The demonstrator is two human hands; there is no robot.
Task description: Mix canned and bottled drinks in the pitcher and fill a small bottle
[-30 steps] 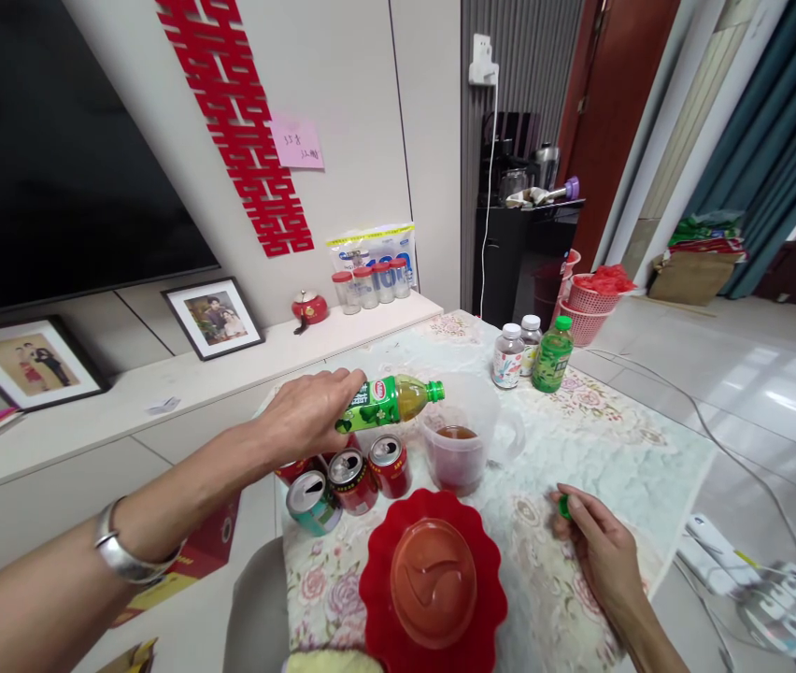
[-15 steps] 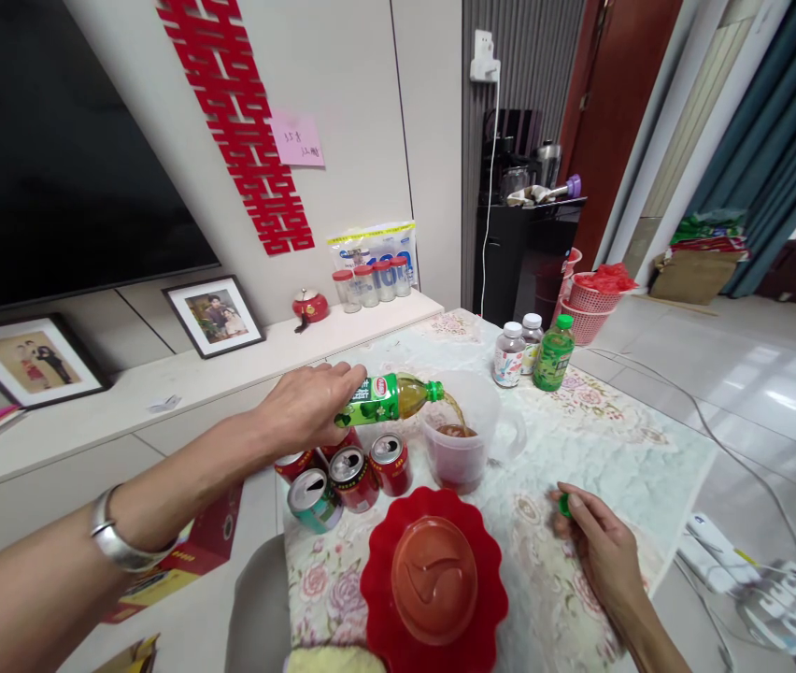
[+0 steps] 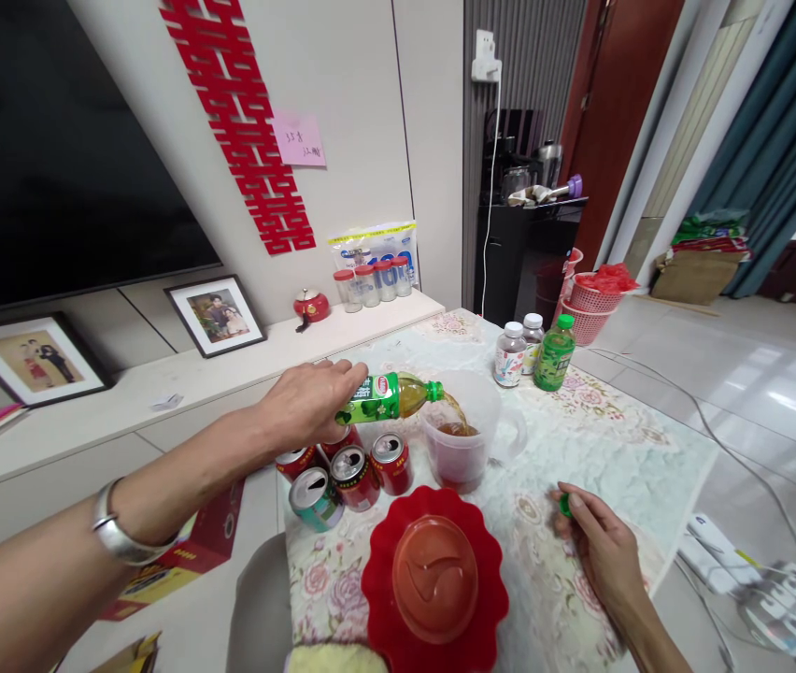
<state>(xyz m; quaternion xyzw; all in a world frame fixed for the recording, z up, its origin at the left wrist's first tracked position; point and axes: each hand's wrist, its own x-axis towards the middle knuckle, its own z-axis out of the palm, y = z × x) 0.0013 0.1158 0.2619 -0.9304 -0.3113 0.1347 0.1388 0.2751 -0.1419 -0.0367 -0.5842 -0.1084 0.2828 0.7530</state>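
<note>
My left hand (image 3: 318, 397) is wrapped round a green-labelled tea bottle (image 3: 388, 396), tipped almost level with its mouth to the right. Brown tea (image 3: 455, 408) streams from it into a clear plastic jug (image 3: 460, 458), which is partly filled with brown liquid. The jug's handle points right. My right hand (image 3: 594, 533) is over the cloth at the right, pinching a small green bottle cap (image 3: 565, 505) between thumb and fingers. Below the bottle stand several opened drink cans, among them a teal can (image 3: 315, 503) and a red can (image 3: 390, 465).
A red scalloped dish (image 3: 388, 598) with an orange-red round piece (image 3: 435, 579) sits at the near edge. Behind the jug are a green bottle (image 3: 553, 353) and two white-capped jars (image 3: 510, 355). A flowered tablecloth (image 3: 608, 467) covers the table. Cables and a power strip (image 3: 713, 551) lie right.
Almost nothing differs. Tea keeps running from the tilted bottle into the jug, and both hands hold their places.
</note>
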